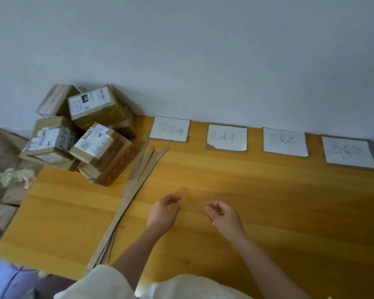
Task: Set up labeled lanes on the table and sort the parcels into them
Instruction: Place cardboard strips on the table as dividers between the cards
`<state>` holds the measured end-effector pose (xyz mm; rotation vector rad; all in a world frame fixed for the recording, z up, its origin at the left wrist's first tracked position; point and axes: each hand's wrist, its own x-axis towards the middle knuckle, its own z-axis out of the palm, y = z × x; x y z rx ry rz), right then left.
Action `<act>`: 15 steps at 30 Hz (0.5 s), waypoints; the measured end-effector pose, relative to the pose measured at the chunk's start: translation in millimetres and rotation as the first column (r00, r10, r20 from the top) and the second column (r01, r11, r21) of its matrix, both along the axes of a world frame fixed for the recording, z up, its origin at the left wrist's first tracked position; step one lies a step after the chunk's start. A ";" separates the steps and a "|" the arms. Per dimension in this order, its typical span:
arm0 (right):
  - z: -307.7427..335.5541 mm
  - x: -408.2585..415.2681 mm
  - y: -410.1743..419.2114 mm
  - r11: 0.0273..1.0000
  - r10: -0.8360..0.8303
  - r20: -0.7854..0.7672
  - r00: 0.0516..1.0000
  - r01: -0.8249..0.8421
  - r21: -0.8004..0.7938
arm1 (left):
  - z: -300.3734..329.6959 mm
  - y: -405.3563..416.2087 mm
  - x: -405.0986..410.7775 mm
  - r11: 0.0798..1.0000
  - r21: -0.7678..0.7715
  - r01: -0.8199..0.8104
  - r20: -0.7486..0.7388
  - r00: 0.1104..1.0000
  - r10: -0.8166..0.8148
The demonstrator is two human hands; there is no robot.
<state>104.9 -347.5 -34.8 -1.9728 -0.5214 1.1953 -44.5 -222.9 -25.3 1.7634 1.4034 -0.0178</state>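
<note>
While both hands, left point(163, 213) and right point(221, 214), hover loosely curled and empty, the person should lay the cardboard strips point(132, 190) at nine o'clock straight between labels point(170, 130), parcels point(84, 134) waiting at ten.

Wooden table point(246, 201) — parcels point(84, 134), cardboard strips point(127, 201), label cards point(226, 137).

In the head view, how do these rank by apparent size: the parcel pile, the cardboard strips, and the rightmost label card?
1. parcel pile, the largest.
2. cardboard strips, long but narrow.
3. rightmost label card, the smallest.
Wide-angle distortion leaves true sizes unsure.
</note>
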 end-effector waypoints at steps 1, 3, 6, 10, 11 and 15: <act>1.1 -11.5 6.3 1.000 0.010 0.000 1.000 -0.010 -0.007 | 1.4 5.0 -15.7 0.999 0.020 -0.026 0.003 1.000 0.026; 2.3 -34.4 20.3 0.999 0.031 -0.011 0.999 -0.031 -0.023 | 3.8 15.9 -47.6 0.993 0.072 -0.092 0.001 0.996 0.092; 4.8 -71.2 42.6 0.996 0.057 -0.036 0.998 -0.059 -0.064 | 4.2 32.3 -96.1 0.970 0.139 -0.200 -0.007 0.979 0.203; 3.9 -123.5 74.7 0.990 0.060 -0.068 0.996 -0.068 -0.122 | -5.9 53.2 -153.3 0.946 0.146 -0.288 -0.021 0.956 0.294; 2.5 -135.6 82.8 0.989 0.052 -0.084 0.995 -0.063 -0.134 | -8.6 57.6 -164.1 0.946 0.132 -0.296 -0.029 0.953 0.302; -7.9 -176.4 115.3 0.983 -0.005 -0.162 0.987 -0.025 -0.184 | -19.5 72.8 -191.9 0.965 0.048 -0.256 -0.067 0.964 0.259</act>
